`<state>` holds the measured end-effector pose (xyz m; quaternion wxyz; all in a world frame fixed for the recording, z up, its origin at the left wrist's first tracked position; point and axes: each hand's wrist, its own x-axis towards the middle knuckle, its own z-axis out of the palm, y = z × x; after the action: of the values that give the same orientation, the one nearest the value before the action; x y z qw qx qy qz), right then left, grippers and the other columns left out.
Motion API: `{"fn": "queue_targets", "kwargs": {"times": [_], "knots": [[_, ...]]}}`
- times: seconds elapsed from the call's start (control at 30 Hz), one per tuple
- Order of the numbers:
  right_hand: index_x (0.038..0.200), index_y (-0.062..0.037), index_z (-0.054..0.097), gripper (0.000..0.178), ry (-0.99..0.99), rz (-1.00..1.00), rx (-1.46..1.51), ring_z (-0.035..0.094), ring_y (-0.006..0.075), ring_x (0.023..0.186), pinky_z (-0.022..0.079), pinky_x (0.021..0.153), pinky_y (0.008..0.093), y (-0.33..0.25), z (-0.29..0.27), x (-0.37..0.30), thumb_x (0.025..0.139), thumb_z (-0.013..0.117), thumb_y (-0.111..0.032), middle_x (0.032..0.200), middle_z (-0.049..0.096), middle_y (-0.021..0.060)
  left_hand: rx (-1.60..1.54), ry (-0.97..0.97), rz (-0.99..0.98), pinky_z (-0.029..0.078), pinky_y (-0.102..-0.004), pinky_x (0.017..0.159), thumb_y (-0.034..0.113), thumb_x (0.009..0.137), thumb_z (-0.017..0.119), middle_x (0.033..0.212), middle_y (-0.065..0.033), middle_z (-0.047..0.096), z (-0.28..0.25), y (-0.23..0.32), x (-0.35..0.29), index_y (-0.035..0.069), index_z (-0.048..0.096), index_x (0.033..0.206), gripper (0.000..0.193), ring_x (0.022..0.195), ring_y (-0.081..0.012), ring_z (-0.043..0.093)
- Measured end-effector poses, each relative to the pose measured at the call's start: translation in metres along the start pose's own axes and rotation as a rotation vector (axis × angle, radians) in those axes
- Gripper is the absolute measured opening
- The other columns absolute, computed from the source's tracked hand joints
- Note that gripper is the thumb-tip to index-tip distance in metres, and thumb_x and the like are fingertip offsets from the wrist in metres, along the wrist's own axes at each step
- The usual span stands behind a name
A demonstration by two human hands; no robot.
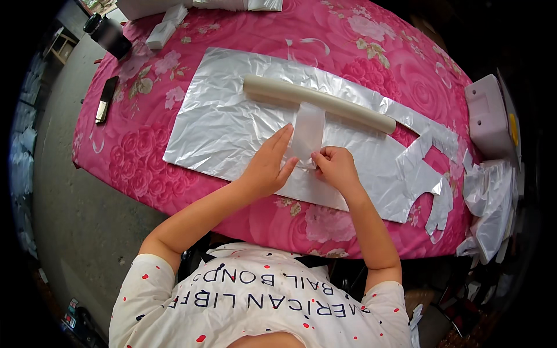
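The surface (136, 159), draped in pink rose-print cloth, extends on all sides of the pale tube (319, 104), the landmark here. Beneath that tube spreads a crinkled silvery plastic T-shirt bag (217, 130), perhaps several stacked, its cut handles to the tube's right. Nearer the wearer than the tube is the left hand (268, 165), fingers extended and thumb apart; whether it presses down is unclear. The right hand (336, 168) pinches the lower edge of a translucent strip (308, 130), which reaches up to the tube's near side. An uneven pull could skew or tear the strip; a nudge might roll the unheld tube and rumple the slippery plastic.
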<state>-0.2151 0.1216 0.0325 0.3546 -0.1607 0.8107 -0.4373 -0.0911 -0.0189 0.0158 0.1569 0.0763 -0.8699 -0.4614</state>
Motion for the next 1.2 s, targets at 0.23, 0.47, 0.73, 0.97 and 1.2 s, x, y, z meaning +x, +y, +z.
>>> {"fn": "queue_targets", "kwargs": {"times": [0.23,0.47,0.73,0.97,1.2], "knots": [[0.084,0.0032,0.064,0.021,-0.007,0.007,-0.096,0.06,0.0151,0.057,0.047,0.052,0.0279,-0.004,-0.004,0.006,0.077,0.065,-0.017,0.064,0.061,0.0093,0.531,-0.315,0.2,0.012,-0.0443,0.11,0.039,0.085,0.049,0.146,-0.0192,0.018,0.02,-0.004,-0.015,-0.004,0.023,0.138,0.073,0.137,-0.031,0.015],[0.109,-0.0036,0.058,0.047,0.453,-0.901,-0.735,0.046,0.0267,0.114,0.042,0.091,0.0363,0.021,0.0,0.004,0.067,0.073,-0.017,0.119,0.051,0.0127,0.533,-0.259,0.198,0.018,-0.043,0.109,0.031,0.083,0.054,0.143,-0.0186,0.027,0.021,-0.003,-0.014,-0.004,0.031,0.135,0.067,0.134,-0.031,0.022],[0.109,0.0001,0.058,0.037,0.053,-1.021,-0.664,0.052,0.0288,0.11,0.043,0.093,0.0356,0.016,-0.019,0.016,0.072,0.059,-0.001,0.115,0.057,0.0129,0.447,-0.091,0.202,0.037,-0.0397,0.095,0.013,0.069,0.062,0.129,-0.0132,0.047,0.014,-0.005,0.005,0.0,0.043,0.127,0.063,0.114,-0.0275,0.048],[0.103,0.0007,0.06,0.041,0.053,-1.029,-0.558,0.055,0.0292,0.099,0.046,0.086,0.0364,0.009,-0.019,0.019,0.064,0.053,0.011,0.106,0.06,0.0131,0.617,-0.082,0.359,0.044,-0.0368,0.088,0.005,0.067,0.06,0.119,-0.0114,0.056,0.017,-0.019,0.013,0.0,0.054,0.113,0.047,0.103,-0.0248,0.056],[0.088,-0.0027,0.064,0.028,0.008,-1.045,-0.523,0.058,0.0249,0.083,0.05,0.071,0.0332,0.029,-0.007,-0.011,0.063,0.059,0.008,0.091,0.063,0.0076,0.398,-0.102,0.521,0.044,-0.0386,0.089,0.005,0.063,0.062,0.112,-0.0117,0.06,0.007,-0.005,-0.017,0.002,0.055,0.112,0.05,0.104,-0.0256,0.058]]}}
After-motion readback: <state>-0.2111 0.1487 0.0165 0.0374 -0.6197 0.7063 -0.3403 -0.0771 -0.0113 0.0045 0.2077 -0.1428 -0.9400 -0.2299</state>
